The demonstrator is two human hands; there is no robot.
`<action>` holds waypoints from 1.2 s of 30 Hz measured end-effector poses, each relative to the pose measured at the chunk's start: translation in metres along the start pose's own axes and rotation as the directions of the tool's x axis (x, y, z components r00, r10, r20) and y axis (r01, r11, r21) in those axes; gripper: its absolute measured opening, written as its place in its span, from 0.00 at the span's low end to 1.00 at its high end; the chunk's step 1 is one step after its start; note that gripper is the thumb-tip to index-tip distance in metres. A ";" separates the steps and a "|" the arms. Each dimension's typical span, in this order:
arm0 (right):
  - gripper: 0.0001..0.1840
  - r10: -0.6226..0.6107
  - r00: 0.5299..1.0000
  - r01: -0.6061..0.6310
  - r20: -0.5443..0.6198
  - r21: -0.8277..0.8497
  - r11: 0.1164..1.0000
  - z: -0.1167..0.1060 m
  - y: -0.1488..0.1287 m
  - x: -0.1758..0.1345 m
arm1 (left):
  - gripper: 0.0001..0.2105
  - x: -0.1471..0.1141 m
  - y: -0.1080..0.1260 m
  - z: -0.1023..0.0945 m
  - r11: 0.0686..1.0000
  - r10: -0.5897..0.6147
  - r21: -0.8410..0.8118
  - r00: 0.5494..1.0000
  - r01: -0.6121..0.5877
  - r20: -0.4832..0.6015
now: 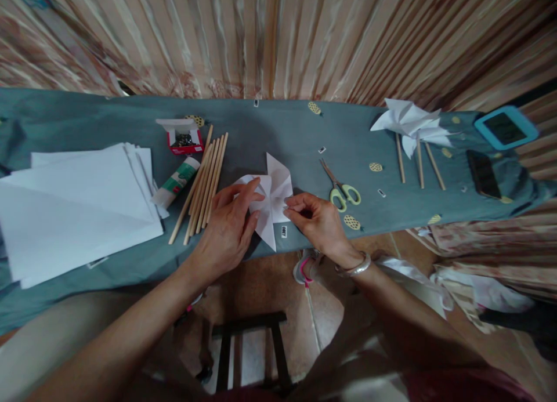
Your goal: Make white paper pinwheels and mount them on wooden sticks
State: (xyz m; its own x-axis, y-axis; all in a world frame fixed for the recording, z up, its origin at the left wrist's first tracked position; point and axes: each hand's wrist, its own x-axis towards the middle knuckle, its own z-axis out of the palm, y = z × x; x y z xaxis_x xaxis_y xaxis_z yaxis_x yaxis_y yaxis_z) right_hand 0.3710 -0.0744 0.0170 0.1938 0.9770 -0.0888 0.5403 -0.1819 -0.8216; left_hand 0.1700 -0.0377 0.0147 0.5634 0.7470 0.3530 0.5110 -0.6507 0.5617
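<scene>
A white paper pinwheel [278, 184] lies in front of me near the table's front edge, with several pointed blades around its centre. My left hand [232, 225] holds its left side, fingers bent over the paper and thumb near its lower blade. At the right edge of the paper, my right hand [315, 219] is closed, thumb and index finger pinched together. Whether anything small is between those fingertips I cannot make out. Several thin wooden sticks [213, 173] lie just left of the pinwheel, and scissors [342, 193] with green handles rest to its right.
A stack of white paper [78, 210] lies at the left. Beside it are a green-and-white tube [178, 181] and an open red box [185, 142] of small dark pieces. Finished-looking pinwheels on sticks [411, 123], a black phone [483, 173] and a blue-framed device [507, 127] lie at the right.
</scene>
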 end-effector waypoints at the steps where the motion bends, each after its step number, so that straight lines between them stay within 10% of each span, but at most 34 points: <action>1: 0.07 0.001 1.000 -0.001 0.001 0.002 1.000 0.000 0.000 0.000 | 0.23 0.000 0.000 0.001 1.000 0.004 -0.005 1.000 -0.004 0.002; 36: 0.06 0.031 0.999 -0.030 -0.015 0.057 0.998 0.003 0.002 0.005 | 0.22 0.004 0.003 0.010 0.988 0.111 0.095 0.984 -0.125 0.138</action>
State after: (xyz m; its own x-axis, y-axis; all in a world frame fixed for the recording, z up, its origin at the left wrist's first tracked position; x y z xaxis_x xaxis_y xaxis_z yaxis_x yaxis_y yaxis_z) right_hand 0.3701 -0.0692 0.0133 0.2224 0.9692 -0.1059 0.4868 -0.2045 -0.8493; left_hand 0.1803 -0.0375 0.0107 0.7008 0.6442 0.3065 0.4958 -0.7488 0.4399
